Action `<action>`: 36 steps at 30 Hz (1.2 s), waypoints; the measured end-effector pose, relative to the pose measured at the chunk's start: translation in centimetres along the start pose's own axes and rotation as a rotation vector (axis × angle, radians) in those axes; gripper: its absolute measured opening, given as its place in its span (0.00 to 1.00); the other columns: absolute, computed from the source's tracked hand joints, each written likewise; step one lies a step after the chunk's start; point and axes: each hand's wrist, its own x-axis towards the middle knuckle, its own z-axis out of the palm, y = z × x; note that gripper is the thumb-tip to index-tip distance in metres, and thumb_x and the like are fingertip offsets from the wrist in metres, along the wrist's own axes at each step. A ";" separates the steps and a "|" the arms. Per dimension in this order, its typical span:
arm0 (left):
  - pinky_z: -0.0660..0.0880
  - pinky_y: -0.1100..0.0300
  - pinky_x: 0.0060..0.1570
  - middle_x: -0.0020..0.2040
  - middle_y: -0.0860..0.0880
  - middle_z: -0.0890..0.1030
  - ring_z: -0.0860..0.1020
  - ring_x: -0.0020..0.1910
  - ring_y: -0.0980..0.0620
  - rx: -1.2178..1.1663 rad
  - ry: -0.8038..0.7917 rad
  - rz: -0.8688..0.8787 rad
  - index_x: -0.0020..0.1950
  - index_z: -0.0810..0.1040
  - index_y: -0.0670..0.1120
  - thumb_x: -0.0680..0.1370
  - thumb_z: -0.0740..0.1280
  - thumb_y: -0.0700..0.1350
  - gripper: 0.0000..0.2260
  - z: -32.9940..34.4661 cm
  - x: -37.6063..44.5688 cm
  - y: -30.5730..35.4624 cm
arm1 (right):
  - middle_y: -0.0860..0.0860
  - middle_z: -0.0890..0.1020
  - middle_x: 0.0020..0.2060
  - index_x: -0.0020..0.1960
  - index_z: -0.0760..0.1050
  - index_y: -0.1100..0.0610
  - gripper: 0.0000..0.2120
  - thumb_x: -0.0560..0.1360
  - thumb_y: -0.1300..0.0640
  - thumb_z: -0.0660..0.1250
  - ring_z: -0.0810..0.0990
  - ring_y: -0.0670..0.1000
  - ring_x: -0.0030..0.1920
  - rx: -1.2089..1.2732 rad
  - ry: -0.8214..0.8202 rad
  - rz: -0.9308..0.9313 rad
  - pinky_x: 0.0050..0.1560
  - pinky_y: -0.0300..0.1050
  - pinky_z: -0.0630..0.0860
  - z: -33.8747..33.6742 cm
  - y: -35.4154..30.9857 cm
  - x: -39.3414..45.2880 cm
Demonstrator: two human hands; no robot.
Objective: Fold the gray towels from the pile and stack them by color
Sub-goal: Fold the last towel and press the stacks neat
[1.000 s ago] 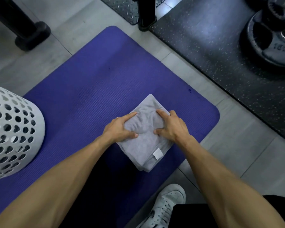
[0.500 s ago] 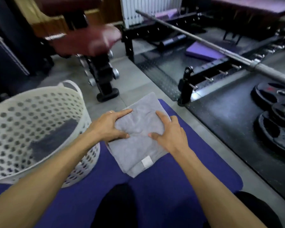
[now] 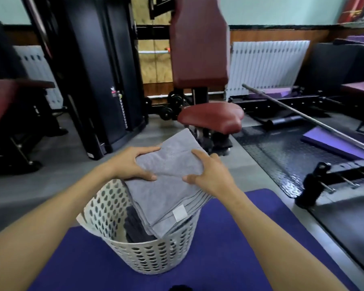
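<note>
Now both hands — left hand (image 3: 132, 164), right hand (image 3: 211, 175) — grip folded gray towel (image 3: 168, 181), seemingly above basket (image 3: 156, 259).

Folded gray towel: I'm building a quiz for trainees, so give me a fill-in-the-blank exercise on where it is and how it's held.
1. The folded gray towel is held by ____ hands, the left hand and right hand.
2. The towel is over the white ____.
3. The basket stands on a ____ mat.
4. The small label on the towel is ____.

Missing words: two; basket; purple; white
</note>
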 end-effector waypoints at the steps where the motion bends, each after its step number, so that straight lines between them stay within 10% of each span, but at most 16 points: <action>1: 0.63 0.66 0.63 0.69 0.64 0.68 0.67 0.67 0.64 -0.006 -0.001 -0.024 0.73 0.67 0.63 0.64 0.82 0.52 0.41 -0.5 0.3 -1.7 | 0.53 0.68 0.66 0.76 0.59 0.41 0.42 0.68 0.39 0.74 0.75 0.59 0.61 -0.001 -0.027 -0.003 0.60 0.56 0.75 1.1 -0.9 1.3; 15: 0.58 0.63 0.68 0.77 0.58 0.63 0.62 0.75 0.53 0.037 -0.332 -0.241 0.77 0.61 0.62 0.69 0.78 0.56 0.41 7.6 10.3 -17.9 | 0.54 0.64 0.72 0.77 0.59 0.42 0.39 0.71 0.43 0.73 0.74 0.58 0.65 0.014 -0.316 0.270 0.59 0.51 0.75 15.6 4.5 10.8; 25: 0.62 0.44 0.71 0.75 0.43 0.66 0.66 0.72 0.38 0.401 -0.341 -0.426 0.76 0.62 0.55 0.77 0.52 0.68 0.31 17.5 12.9 -23.7 | 0.57 0.62 0.72 0.78 0.54 0.45 0.41 0.72 0.51 0.74 0.73 0.60 0.65 -0.141 -0.722 0.406 0.65 0.51 0.75 22.7 9.1 16.2; 30: 0.60 0.35 0.70 0.74 0.34 0.64 0.64 0.71 0.32 0.505 -0.143 -0.301 0.80 0.56 0.50 0.76 0.41 0.69 0.37 21.1 9.0 -25.2 | 0.53 0.30 0.77 0.80 0.38 0.49 0.46 0.77 0.42 0.67 0.33 0.60 0.78 -0.445 -0.840 0.057 0.78 0.59 0.45 24.0 8.6 16.0; 36: 0.55 0.35 0.74 0.77 0.36 0.57 0.58 0.75 0.33 0.348 -0.060 -0.331 0.81 0.50 0.53 0.80 0.41 0.67 0.33 23.4 5.8 -28.4 | 0.51 0.23 0.73 0.76 0.26 0.47 0.47 0.79 0.36 0.60 0.27 0.56 0.76 -0.477 -0.955 -0.107 0.78 0.60 0.42 27.5 10.3 15.4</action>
